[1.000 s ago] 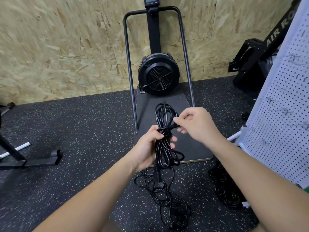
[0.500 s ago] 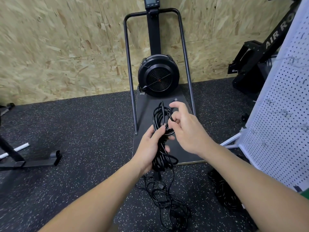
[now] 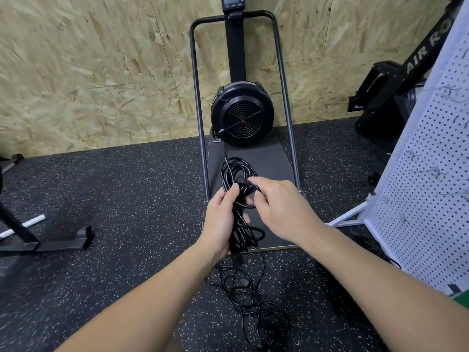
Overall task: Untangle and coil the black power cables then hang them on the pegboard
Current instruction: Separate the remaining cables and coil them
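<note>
Your left hand (image 3: 220, 219) grips the waist of the limp, light black cable coil (image 3: 237, 196) above the floor (image 3: 121, 199) while your right hand (image 3: 276, 209) pinches a strand; hold that bundled middle, as loose loops likely slip and spring apart.

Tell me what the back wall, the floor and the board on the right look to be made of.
Wall: oriented strand board, unpainted, its pressed wood flakes visible.
Floor: probably rubber matting, matte black with pale flecks.
Pegboard: white perforated sheet with regular holes; metal or hardboard cannot be told.
</note>
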Motion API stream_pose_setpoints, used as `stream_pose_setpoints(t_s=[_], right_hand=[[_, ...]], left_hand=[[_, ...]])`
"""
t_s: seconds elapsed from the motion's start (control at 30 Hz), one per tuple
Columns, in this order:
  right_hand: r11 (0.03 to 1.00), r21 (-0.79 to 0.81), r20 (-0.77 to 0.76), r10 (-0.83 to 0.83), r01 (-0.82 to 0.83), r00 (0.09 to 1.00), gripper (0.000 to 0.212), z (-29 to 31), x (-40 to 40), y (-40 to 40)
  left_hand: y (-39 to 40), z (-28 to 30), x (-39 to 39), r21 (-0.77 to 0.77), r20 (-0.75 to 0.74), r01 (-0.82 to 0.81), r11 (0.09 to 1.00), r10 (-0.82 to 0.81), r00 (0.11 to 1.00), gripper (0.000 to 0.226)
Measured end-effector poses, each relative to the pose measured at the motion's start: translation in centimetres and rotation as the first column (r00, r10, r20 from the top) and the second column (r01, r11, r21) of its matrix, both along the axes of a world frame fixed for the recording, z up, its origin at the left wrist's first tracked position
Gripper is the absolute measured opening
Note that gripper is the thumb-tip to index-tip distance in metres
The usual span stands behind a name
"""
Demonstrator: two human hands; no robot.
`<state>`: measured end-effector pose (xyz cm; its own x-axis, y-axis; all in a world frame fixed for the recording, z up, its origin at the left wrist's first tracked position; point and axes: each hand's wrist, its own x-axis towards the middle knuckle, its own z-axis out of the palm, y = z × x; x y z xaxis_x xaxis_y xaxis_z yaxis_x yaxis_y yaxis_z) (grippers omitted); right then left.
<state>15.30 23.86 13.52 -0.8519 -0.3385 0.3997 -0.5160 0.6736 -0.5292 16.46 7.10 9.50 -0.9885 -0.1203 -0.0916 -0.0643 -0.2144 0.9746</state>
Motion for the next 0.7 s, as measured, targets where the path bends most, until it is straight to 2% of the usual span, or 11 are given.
stream_pose_setpoints(t_s=[0.13, 0.17, 0.27, 0.4, 0.43, 0.5, 0.57, 0.63, 0.7], right_hand=[[0.998, 0.018, -0.076, -0.055, 0.057, 0.996, 0.020, 0.5, -0.4, 0.2], [0.995, 0.051, -0.122, -0.078, 0.085, 0.989, 0.021, 0.6, -0.4, 0.1], [0.978, 0.143, -0.226, -0.119, 0.154, 0.967, 0.026, 0.2, -0.8, 0.0], [0.939, 0.230, -0.235, -0.200, 0.254, 0.951, 0.031, 0.0, -1.4, 0.2], [0.944, 0.200, -0.211, -0.222, 0.264, 0.952, 0.029, 0.0, -1.3, 0.2], [0.965, 0.043, -0.122, -0.253, 0.260, 0.960, 0.019, 0.0, -1.3, 0.3], [0.951, -0.167, 0.057, -0.253, 0.259, 0.966, 0.011, 0.2, -1.3, 0.6], [0.904, -0.341, 0.278, -0.166, 0.259, 0.946, 0.021, 0.8, -1.4, 1.0], [0.852, -0.433, 0.453, -0.078, 0.296, 0.888, 0.046, 1.4, -1.9, 1.6]], left_hand=[[0.4, 0.9, 0.3, -0.091, -0.026, 0.036, 0.995, -0.039, 0.999, 0.053], [0.5, 1.1, 0.4, -0.112, -0.022, 0.033, 0.993, -0.036, 0.999, 0.056], [0.6, 0.8, 0.2, -0.136, -0.029, 0.015, 0.991, -0.019, 0.999, 0.046], [0.8, 0.6, 0.4, -0.131, -0.045, 0.029, 0.991, -0.035, 0.998, 0.029], [0.8, 0.7, 0.5, -0.129, -0.058, 0.044, 0.991, -0.051, 0.997, 0.023], [0.9, 0.7, 0.5, -0.139, -0.077, 0.062, 0.988, -0.073, 0.994, 0.018], [0.8, 0.9, 0.5, -0.137, -0.091, 0.063, 0.989, -0.076, 0.993, 0.016], [0.6, 1.1, 0.4, -0.119, -0.096, 0.084, 0.989, -0.096, 0.991, 0.012], [0.2, 1.4, 0.3, -0.106, -0.109, 0.118, 0.987, -0.129, 0.986, 0.012]])
